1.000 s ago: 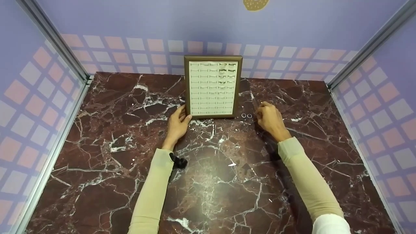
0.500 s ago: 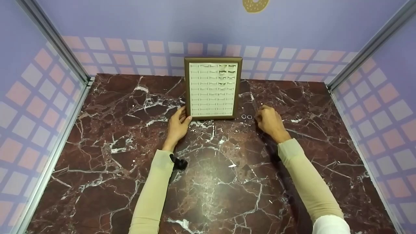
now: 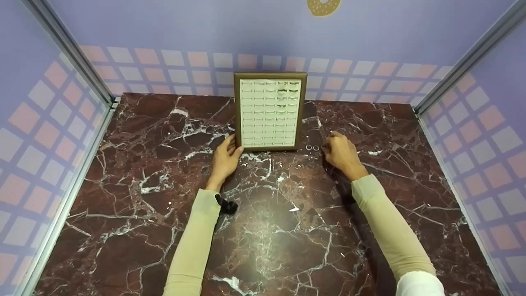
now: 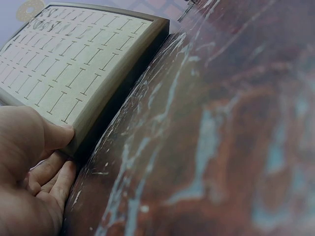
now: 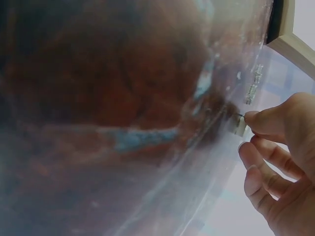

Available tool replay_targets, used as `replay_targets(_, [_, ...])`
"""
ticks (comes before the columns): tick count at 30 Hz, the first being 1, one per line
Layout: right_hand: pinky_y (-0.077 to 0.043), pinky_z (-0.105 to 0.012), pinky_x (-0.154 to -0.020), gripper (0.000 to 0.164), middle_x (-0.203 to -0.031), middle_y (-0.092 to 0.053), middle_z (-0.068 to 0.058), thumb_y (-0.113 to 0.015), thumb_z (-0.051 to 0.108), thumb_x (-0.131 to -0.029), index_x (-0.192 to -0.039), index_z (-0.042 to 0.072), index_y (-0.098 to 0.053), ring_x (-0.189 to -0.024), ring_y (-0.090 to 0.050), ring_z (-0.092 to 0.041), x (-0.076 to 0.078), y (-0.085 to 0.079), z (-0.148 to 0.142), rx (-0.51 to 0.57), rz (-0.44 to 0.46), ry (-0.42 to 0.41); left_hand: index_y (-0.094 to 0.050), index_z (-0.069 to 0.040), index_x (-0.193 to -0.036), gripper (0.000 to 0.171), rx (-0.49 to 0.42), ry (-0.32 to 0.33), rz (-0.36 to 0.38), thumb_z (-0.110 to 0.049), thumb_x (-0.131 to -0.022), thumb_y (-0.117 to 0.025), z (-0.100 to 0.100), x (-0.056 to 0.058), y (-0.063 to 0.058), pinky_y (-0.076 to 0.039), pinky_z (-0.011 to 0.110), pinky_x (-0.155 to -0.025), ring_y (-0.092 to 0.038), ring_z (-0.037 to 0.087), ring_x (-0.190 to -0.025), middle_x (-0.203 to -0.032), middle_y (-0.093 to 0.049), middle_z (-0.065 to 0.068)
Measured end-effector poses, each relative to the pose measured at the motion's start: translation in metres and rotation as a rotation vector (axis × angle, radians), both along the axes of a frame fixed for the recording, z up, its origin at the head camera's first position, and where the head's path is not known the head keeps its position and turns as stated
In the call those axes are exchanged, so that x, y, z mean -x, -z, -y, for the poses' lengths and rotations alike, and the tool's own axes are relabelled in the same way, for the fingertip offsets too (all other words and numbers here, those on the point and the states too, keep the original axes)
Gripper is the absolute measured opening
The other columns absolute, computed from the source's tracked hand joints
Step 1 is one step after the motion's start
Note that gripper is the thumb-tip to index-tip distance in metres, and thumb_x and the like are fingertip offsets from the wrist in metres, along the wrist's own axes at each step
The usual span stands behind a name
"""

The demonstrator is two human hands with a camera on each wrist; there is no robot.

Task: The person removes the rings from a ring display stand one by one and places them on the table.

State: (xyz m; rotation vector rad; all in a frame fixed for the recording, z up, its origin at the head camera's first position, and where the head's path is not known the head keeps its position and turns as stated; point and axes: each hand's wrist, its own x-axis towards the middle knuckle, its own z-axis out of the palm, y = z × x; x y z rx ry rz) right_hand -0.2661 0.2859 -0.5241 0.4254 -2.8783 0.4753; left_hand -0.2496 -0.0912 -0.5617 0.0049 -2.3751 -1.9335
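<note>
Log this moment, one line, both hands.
left hand: grips lower corner of framed display | right hand: at small shiny piece, pinch unclear | two rings: between display and right hand

1. A brown-framed rectangular board, cream and slotted [image 3: 269, 119], stood on end, its lower corner in the left fingers [image 4: 63, 182].
2. Two small round silvery rings [image 5: 250, 94] sat just left of the right fingertips [image 5: 253, 119].
3. A small shiny piece [image 5: 240, 126], partly hidden, was pinched there.

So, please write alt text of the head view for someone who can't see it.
A left hand grips the lower left corner of a brown-framed, cream slotted board standing on a dark red marbled table; a right hand with curled fingers is beside two small silvery rings.
</note>
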Motion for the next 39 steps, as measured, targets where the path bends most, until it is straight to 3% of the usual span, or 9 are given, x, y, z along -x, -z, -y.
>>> replay_targets(15, [-0.062, -0.054, -0.076, 0.019, -0.105, -0.073, -0.017, -0.077, 0.007, -0.091, -0.108, -0.001, -0.079, -0.086, -0.07, -0.037, 0.022, -0.044, 0.026, 0.194, -0.185, 0.039, -0.049, 0.0, -0.158, 0.057, 0.031, -0.016, 0.027, -0.003, -0.104, -0.066, -0.002, 0.0, -0.004, -0.048, 0.036, -0.124, -0.057, 0.037, -0.143, -0.156, -0.054, 0.025])
replay_targets(22, [-0.061, -0.046, -0.073, 0.021, -0.105, -0.073, -0.017, -0.079, 0.009, -0.093, -0.11, -0.002, -0.079, -0.083, -0.069, -0.033, 0.03, -0.06, 0.045, 0.27, -0.266, 0.0, -0.049, 0.002, -0.157, 0.056, 0.025, -0.016, 0.014, -0.003, -0.104, -0.066, -0.001, 0.001, -0.005, -0.048, 0.036, -0.124, -0.056, 0.037, -0.144, -0.154, -0.056, 0.026])
replay_targets(31, [-0.061, -0.045, -0.076, 0.02, -0.101, -0.072, -0.016, -0.076, 0.011, -0.096, -0.112, -0.001, -0.079, -0.084, -0.068, -0.032, 0.038, -0.079, 0.072, 0.303, -0.349, -0.036, -0.051, 0.002, -0.156, 0.055, 0.014, -0.026, 0.007, -0.003, -0.103, -0.067, -0.002, 0.002, -0.004, -0.049, 0.036, -0.123, -0.058, 0.037, -0.141, -0.151, -0.058, 0.026])
replay_targets(39, [-0.063, -0.044, -0.082, 0.018, -0.107, -0.073, -0.015, -0.076, 0.008, -0.096, -0.111, -0.001, -0.078, -0.091, -0.072, -0.032, 0.046, -0.088, 0.09, 0.339, -0.38, -0.048, -0.05, 0.005, -0.155, 0.056, 0.017, -0.026, 0.006, -0.001, -0.102, -0.068, -0.002, 0.0, -0.002, -0.05, 0.039, -0.123, -0.058, 0.041, -0.142, -0.152, -0.057, 0.028])
